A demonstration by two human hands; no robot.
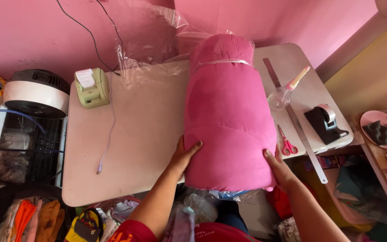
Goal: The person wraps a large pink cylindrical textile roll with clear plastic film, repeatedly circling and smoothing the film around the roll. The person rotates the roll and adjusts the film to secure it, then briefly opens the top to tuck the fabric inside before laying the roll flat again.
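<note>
The left hand (183, 157) lies flat with its fingers together against the near left side of one rolled pink bundle (227, 121), thumb up along the cloth; the right hand (279, 169) presses the near right side, fingers mostly hidden behind the roll, so their spread cannot be told. The bundle lies lengthwise on the table (135, 148), its near end overhanging the front edge, its far end inside clear plastic wrap (157, 40). Toward the right edge lie one pair of red scissors (287, 143), one long metal ruler (298, 125), one tape dispenser (325, 122) and one clear squeeze bottle (285, 92). One small label printer (91, 87) sits at the far left corner.
</note>
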